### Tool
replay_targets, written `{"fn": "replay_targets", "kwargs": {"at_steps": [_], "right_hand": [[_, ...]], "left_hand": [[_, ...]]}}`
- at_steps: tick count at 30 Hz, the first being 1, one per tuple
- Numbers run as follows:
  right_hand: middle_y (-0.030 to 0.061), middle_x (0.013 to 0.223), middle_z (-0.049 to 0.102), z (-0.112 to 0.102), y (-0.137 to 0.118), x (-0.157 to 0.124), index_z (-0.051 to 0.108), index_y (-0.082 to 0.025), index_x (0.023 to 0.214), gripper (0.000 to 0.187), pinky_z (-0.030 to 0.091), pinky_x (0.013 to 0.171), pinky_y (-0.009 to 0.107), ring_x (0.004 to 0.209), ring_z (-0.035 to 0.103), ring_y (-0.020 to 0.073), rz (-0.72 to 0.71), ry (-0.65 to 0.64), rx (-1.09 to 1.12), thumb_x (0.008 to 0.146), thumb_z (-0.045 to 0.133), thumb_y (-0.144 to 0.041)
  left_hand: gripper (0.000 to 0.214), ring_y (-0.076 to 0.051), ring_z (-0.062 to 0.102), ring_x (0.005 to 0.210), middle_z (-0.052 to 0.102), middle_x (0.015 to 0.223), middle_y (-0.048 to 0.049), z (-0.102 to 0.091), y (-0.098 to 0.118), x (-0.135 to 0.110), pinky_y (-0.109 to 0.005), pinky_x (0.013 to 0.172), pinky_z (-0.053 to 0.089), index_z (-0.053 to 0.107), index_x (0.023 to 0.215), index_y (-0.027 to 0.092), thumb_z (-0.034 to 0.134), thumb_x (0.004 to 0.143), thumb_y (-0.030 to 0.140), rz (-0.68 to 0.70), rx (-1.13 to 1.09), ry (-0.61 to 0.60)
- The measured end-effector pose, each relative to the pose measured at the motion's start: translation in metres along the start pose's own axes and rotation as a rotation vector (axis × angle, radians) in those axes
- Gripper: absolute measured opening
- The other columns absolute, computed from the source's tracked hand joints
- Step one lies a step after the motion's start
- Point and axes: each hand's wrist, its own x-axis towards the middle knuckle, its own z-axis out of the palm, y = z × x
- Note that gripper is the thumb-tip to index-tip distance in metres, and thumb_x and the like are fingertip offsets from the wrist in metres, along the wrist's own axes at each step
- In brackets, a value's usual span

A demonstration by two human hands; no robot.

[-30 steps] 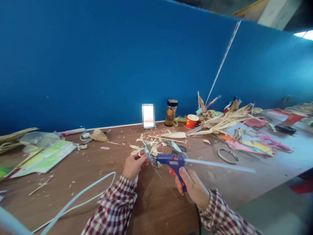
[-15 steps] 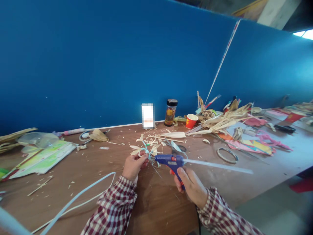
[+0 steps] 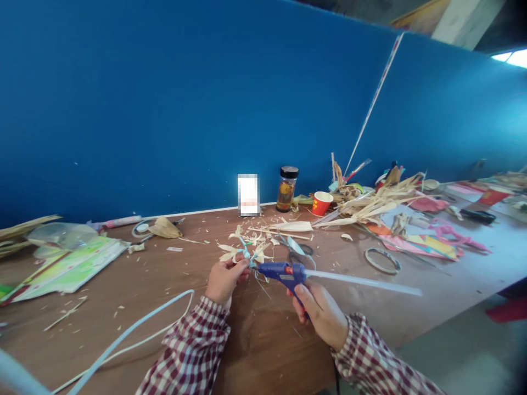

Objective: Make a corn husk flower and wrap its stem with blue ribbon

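My right hand point(image 3: 320, 310) is wrapped round the handle of a blue hot glue gun point(image 3: 284, 272). A long clear glue stick point(image 3: 366, 282) sticks out of the gun's back. The gun's nozzle points left, right by the fingertips of my left hand point(image 3: 225, 278). Those fingers pinch a small husk piece point(image 3: 246, 253) with pale petal-like strips and light-blue parts. Whether the nozzle touches it I cannot tell. Just behind lie pale husk scraps point(image 3: 259, 237) and a pair of scissors point(image 3: 302, 253), partly covered by a pale blue strip.
A lidded jar point(image 3: 287, 190) and a red paper cup point(image 3: 321, 203) stand near the blue wall. Dried corn husks point(image 3: 379, 202) pile up at the right, with a tape roll point(image 3: 382, 261) before them. A white cable point(image 3: 135, 318) loops at the left front.
The glue gun and my right hand have moved slightly left, bringing the nozzle closer to the husk piece. My left hand stays almost in place.
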Motion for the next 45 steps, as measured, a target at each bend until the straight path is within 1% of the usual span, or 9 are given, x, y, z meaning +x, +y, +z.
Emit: {"fn": "replay_targets", "kwargs": {"at_steps": [9,13,17,23,27,32,37,41,45], "right_hand": [[-0.0038,0.051,0.045,0.0014,-0.0017,0.0012,0.050,-0.016,0.083,0.038,0.035,0.041,0.020,0.042,0.044,0.0091,0.001,0.017,-0.010,0.088,0.027,-0.046],[-0.0038,0.051,0.046,0.0010,-0.0009,0.0004,0.050,-0.016,0.081,0.037,0.036,0.043,0.019,0.042,0.045,0.0088,-0.022,0.005,-0.043,0.089,0.028,-0.045],[-0.0038,0.051,0.046,-0.0010,-0.0014,-0.0006,0.050,-0.016,0.080,0.037,0.036,0.043,0.019,0.043,0.045,0.0087,-0.024,0.016,-0.060,0.089,0.028,-0.044],[-0.0038,0.051,0.045,-0.0016,-0.0031,-0.0004,0.050,-0.016,0.082,0.038,0.035,0.043,0.019,0.043,0.045,0.0089,-0.021,0.027,-0.043,0.089,0.027,-0.045],[-0.0032,0.051,0.046,-0.0015,-0.0031,-0.0002,0.050,-0.016,0.080,0.038,0.035,0.043,0.020,0.043,0.046,0.0093,-0.025,0.031,-0.056,0.089,0.027,-0.045],[-0.0032,0.051,0.046,-0.0021,-0.0019,0.0012,0.050,-0.017,0.079,0.037,0.035,0.043,0.020,0.043,0.046,0.0093,-0.042,0.040,-0.057,0.089,0.027,-0.043],[-0.0034,0.051,0.046,-0.0017,-0.0027,-0.0006,0.050,-0.016,0.080,0.037,0.035,0.042,0.020,0.042,0.045,0.0095,-0.024,0.048,-0.026,0.089,0.027,-0.045],[-0.0031,0.051,0.047,0.0002,-0.0033,-0.0022,0.050,-0.017,0.080,0.038,0.036,0.043,0.020,0.043,0.046,0.0097,-0.032,0.030,-0.032,0.089,0.027,-0.045],[-0.0038,0.049,0.046,0.0009,-0.0018,-0.0034,0.050,-0.017,0.079,0.035,0.036,0.045,0.020,0.043,0.046,0.0094,-0.043,0.013,-0.079,0.089,0.029,-0.041]], "left_hand": [[0.029,-0.008,0.053,0.051,0.058,0.056,0.0019,0.0007,0.0005,-0.0036,-0.017,0.046,0.041,0.061,0.065,0.012,0.077,0.046,0.028,0.059,0.049,-0.032],[0.032,-0.009,0.053,0.051,0.058,0.056,0.0019,0.0011,0.0011,-0.0044,-0.019,0.048,0.041,0.063,0.067,0.012,0.077,0.045,0.030,0.054,0.062,-0.025],[0.031,-0.009,0.053,0.051,0.059,0.056,0.0018,0.0022,0.0024,-0.0054,-0.020,0.048,0.041,0.061,0.065,0.013,0.077,0.045,0.031,0.061,0.074,-0.002],[0.030,-0.008,0.052,0.050,0.057,0.054,0.0027,0.0032,0.0037,-0.0061,-0.019,0.047,0.040,0.059,0.063,0.013,0.077,0.045,0.029,0.054,0.040,-0.029],[0.032,-0.009,0.053,0.051,0.059,0.057,0.0018,0.0030,0.0019,-0.0052,-0.019,0.049,0.042,0.061,0.067,0.013,0.077,0.044,0.028,0.047,0.026,-0.003],[0.030,-0.008,0.052,0.050,0.057,0.055,0.0026,0.0037,-0.0010,-0.0037,-0.018,0.047,0.041,0.060,0.063,0.013,0.076,0.044,0.030,0.078,0.037,0.012],[0.032,-0.008,0.051,0.049,0.056,0.054,0.0022,0.0040,-0.0012,-0.0029,-0.019,0.046,0.040,0.058,0.062,0.013,0.077,0.042,0.031,0.077,0.025,0.015],[0.032,-0.008,0.050,0.048,0.054,0.052,0.0038,0.0035,-0.0011,-0.0028,-0.018,0.045,0.039,0.056,0.060,0.014,0.077,0.042,0.031,0.075,0.041,0.007],[0.032,-0.009,0.052,0.049,0.056,0.054,0.0029,0.0028,-0.0014,-0.0020,-0.018,0.046,0.040,0.059,0.063,0.014,0.076,0.044,0.032,0.073,0.068,0.040]]}}
